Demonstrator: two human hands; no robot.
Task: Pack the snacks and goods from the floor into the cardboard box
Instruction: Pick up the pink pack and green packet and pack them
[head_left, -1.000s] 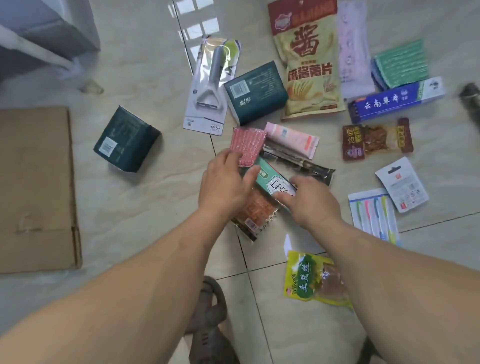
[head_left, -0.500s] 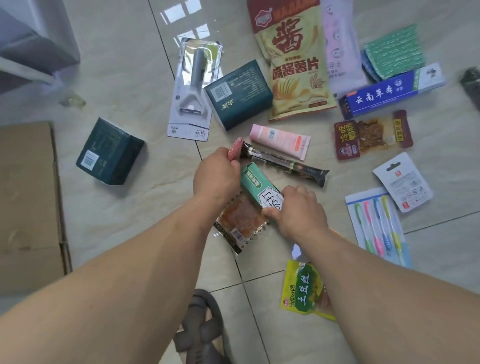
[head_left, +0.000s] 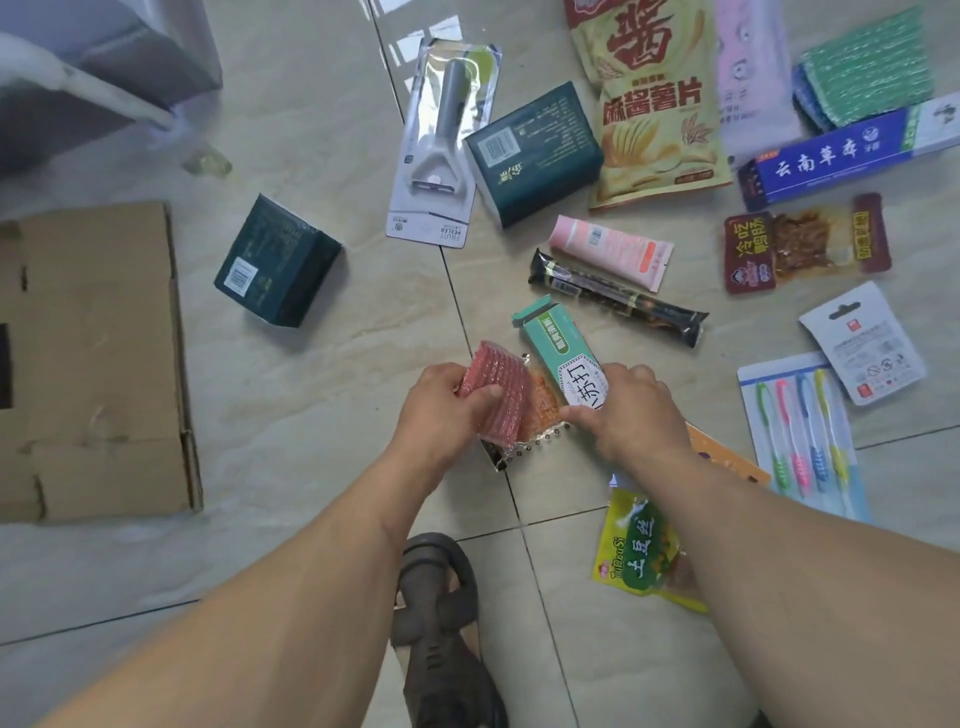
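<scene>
This looks like a room in a home. The floor (head_left: 322, 415) is glossy beige marbled tile with thin dark grout lines, and window light glints off it near the top. In the upper left corner stands what seems to be grey furniture (head_left: 109, 67) with a pale leg, though it is blurred. The person wears a grey house slipper (head_left: 441, 613). Household goods lie spread straight on the tiles: a carded fruit peeler (head_left: 441, 150), a pack of toothbrushes (head_left: 800, 431), a toothpaste box (head_left: 852, 156) and a bag of potato chips (head_left: 649, 104).
</scene>
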